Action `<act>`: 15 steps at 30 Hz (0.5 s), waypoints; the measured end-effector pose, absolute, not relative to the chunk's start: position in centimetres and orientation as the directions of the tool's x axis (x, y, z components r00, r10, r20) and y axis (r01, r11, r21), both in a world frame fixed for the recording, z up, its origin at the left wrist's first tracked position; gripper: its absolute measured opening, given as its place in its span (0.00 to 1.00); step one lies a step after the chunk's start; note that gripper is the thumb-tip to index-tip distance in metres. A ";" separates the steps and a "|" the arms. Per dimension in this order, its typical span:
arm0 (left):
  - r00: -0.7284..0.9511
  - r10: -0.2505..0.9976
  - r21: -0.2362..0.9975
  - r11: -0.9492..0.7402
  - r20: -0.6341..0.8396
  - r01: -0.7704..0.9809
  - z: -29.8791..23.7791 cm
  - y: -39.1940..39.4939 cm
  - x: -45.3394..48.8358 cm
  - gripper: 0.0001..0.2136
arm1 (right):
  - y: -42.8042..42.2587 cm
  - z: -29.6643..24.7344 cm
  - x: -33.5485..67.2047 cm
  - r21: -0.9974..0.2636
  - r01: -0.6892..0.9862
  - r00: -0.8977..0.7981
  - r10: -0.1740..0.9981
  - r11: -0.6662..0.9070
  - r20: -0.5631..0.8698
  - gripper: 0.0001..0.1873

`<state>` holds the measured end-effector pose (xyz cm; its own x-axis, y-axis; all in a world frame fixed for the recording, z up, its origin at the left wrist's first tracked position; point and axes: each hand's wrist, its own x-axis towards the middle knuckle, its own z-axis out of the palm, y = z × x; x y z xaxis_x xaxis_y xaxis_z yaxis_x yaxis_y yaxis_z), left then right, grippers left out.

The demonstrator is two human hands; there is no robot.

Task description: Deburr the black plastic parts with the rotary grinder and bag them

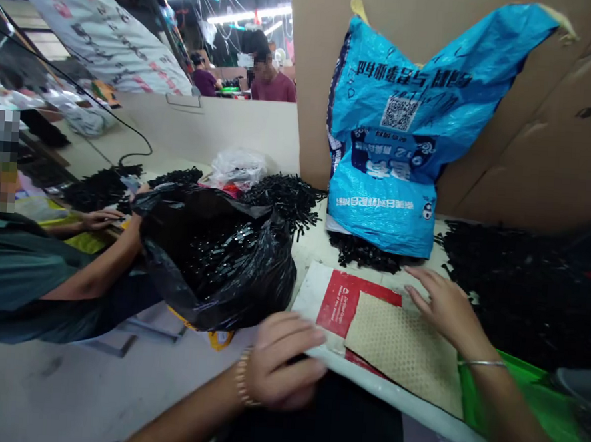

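Observation:
My left hand (287, 360), a beaded bracelet on its wrist, hovers by the front edge of the work table (311, 292). Its fingers curve loosely, with a gap to the thumb and nothing visible between them. My right hand (443, 307), wearing a thin bangle, is above a beige patterned mat (403, 344), fingers apart and holding nothing I can see. Under the mat lies a red and white printed sheet (338, 303). Just beyond my right fingertips, small black strip-like pieces (358, 251) spill from beneath a blue printed sack (389, 160).
An open black plastic bag (273, 266) of small black pieces stands left. More black pieces (512, 281) are heaped right, beside a green tray (525, 388). At far left a co-worker's arm (97, 262) reaches over the table. Cardboard (314, 82) walls the back.

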<state>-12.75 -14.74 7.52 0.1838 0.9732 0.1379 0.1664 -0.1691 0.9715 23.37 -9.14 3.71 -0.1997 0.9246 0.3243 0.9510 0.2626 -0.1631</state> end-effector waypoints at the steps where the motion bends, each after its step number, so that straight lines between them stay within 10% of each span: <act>1: 0.272 0.943 0.954 -0.245 0.193 0.172 5.4 -14.0 -9.8 0.12 | -9.4 1.9 25.8 -0.115 0.978 -0.139 0.953 0.175 0.270 0.23; 7: -0.068 0.954 0.808 -0.207 0.291 0.551 -2.6 0.2 -0.7 0.22 | -11.4 -4.3 33.4 0.145 0.986 0.066 0.994 -0.078 0.085 0.22; 15: -0.252 0.960 0.253 0.216 0.119 0.943 -4.5 9.9 -3.5 0.21 | -9.2 -6.3 35.2 0.043 0.999 0.019 0.999 -0.022 0.051 0.20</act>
